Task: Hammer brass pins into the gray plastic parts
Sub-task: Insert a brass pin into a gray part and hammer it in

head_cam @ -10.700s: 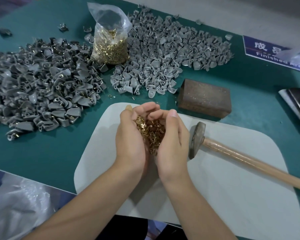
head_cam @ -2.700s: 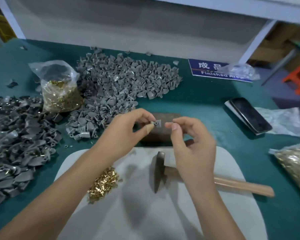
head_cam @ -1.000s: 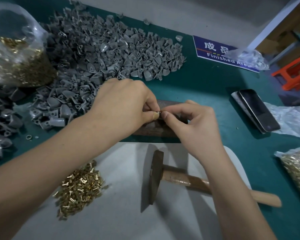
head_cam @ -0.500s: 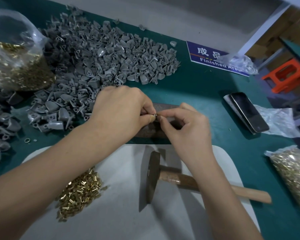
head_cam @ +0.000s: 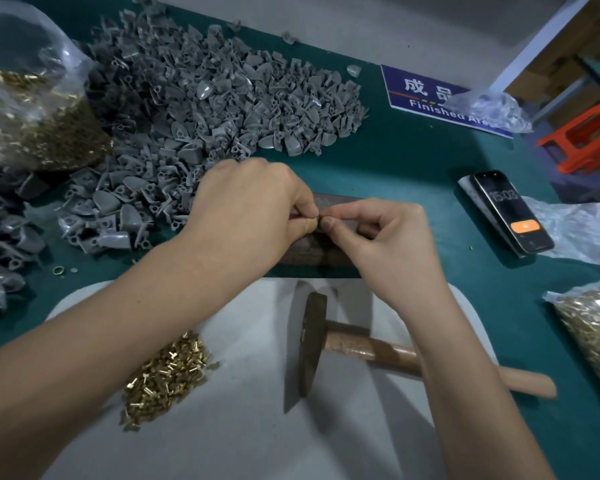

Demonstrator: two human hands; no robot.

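Note:
My left hand (head_cam: 253, 209) and my right hand (head_cam: 385, 244) meet fingertip to fingertip over the rusty metal block (head_cam: 312, 251). The left pinches a small gray plastic part, almost fully hidden by its fingers. The right thumb and forefinger pinch a brass pin (head_cam: 317, 219) at that part. A loose heap of brass pins (head_cam: 167, 375) lies on the white mat (head_cam: 243, 431) under my left forearm. The hammer (head_cam: 329, 344) lies on the mat, head to the left, handle under my right forearm. A big pile of gray plastic parts (head_cam: 222, 98) covers the table behind.
A clear bag of brass pins (head_cam: 32, 109) stands at far left, another bag of pins (head_cam: 593, 334) at the right edge. Darker gray parts (head_cam: 0, 244) lie at left. A phone (head_cam: 513, 213) rests on the green table (head_cam: 413, 168) beside crumpled plastic (head_cam: 568, 230), behind it a blue sign (head_cam: 430, 95).
Both hands have stayed together over the block with only small finger movement. The view has shifted slightly; the hammer and pin heap lie unmoved.

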